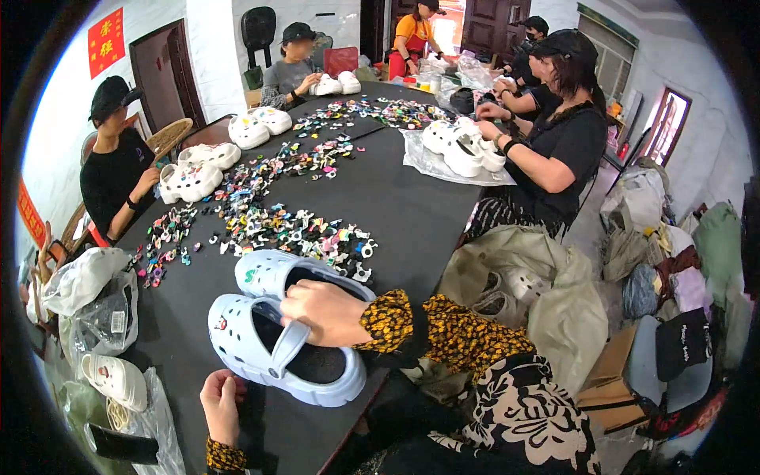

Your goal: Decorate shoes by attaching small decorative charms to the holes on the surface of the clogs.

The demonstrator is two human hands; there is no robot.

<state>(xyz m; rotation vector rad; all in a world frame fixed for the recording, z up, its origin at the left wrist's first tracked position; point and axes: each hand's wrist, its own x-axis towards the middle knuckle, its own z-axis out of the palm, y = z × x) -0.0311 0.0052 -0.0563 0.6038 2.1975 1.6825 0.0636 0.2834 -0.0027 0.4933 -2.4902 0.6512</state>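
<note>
Head view, near to far. Left hand (222, 400): thumb and fingers drawn together, just beside the near blue clog (257, 356); whether a small piece sits in that pinch, I cannot tell. The clog stands upright on the dark worktop (372, 198), toe to the left. Right hand (321, 313) bends over the inner edge of its opening; fingertips hidden, so what they clamp on, I cannot tell. Far blue clog (265, 271) sits close alongside, green charm (250, 276) on its toe.

Handling note, my judgement: best to brace the shoe by its firm rim, not the heel strap (291, 346), which may swing; keep force downward, since a sideways shove could nudge the neighbour into the loose charms (301, 237) beyond. Farther: white clogs (194, 178), co-workers seated around.
</note>
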